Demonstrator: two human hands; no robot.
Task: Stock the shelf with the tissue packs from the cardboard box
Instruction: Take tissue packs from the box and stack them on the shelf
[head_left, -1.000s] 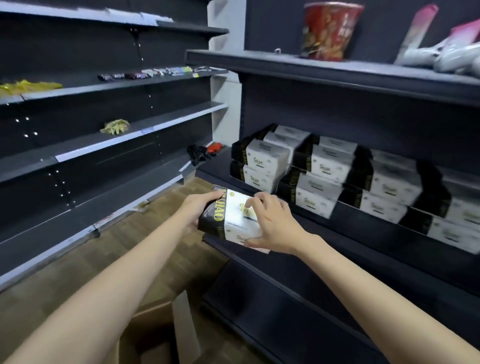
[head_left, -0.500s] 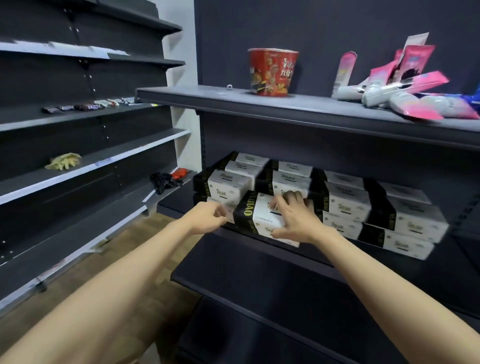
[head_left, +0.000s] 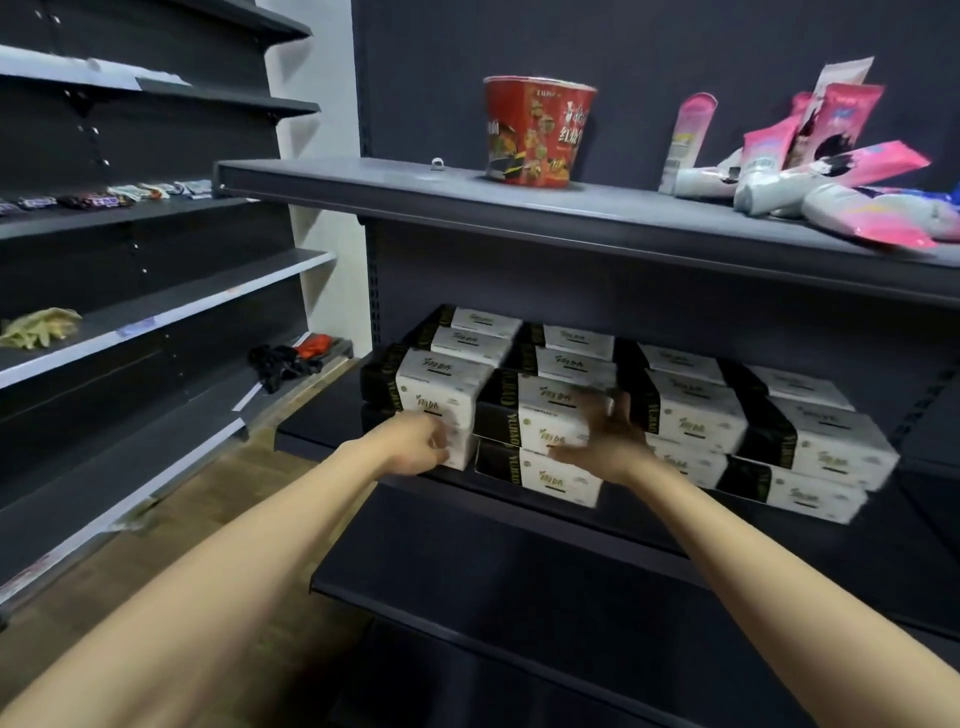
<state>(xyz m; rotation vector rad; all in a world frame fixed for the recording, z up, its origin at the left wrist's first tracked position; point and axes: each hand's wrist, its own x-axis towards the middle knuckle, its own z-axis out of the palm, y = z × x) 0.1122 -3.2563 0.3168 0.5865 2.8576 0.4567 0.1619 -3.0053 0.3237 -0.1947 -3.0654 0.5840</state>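
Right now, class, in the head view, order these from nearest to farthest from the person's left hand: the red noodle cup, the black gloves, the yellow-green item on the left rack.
1. Black gloves, low shelf, left of the left hand.
2. Red noodle cup, top shelf, above and right.
3. Yellow-green item, far left rack.

Shelf (head_left: 519, 208), centre frame: dark grey metal, matt painted finish. Tissue packs (head_left: 561, 410), mid frame: smooth plastic-looking wrap, white with black bands, slight sheen. Noodle cup (head_left: 537, 130), upper centre: glossy printed red paper. Floor (head_left: 197, 509), lower left: wood-grain boards, dull.
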